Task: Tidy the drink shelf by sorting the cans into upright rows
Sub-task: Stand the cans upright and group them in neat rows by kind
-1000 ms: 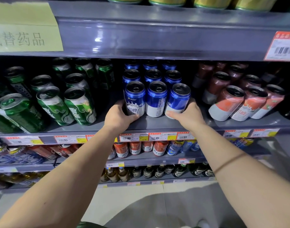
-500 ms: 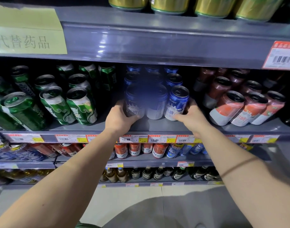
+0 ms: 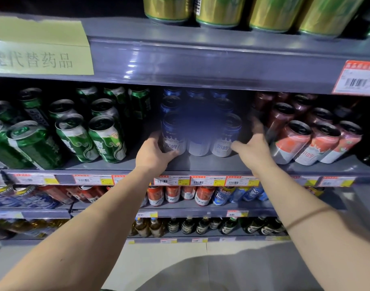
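Three blue-and-white cans stand upright in a front row on the grey shelf [image 3: 203, 164], with more blue cans in rows behind them. My left hand [image 3: 153, 153] wraps the base of the left blue can [image 3: 173, 133]. The middle blue can [image 3: 197, 144] is blurred. My right hand [image 3: 254, 150] is beside the right blue can [image 3: 223, 143]: its thumb tip touches the can's lower side, and its spread, blurred fingers stand off to the can's right.
Green cans [image 3: 107, 139] lean to the left of the blue group, and red-and-white cans [image 3: 291, 141] lean to the right. The upper shelf edge [image 3: 200, 61] hangs just above, carrying gold cans [image 3: 219, 9]. Lower shelves hold more cans and bottles.
The blue front row has slid back from the shelf edge. My right hand has loosened from a flat press on the right can to spread fingers. My left hand stays on the left can.
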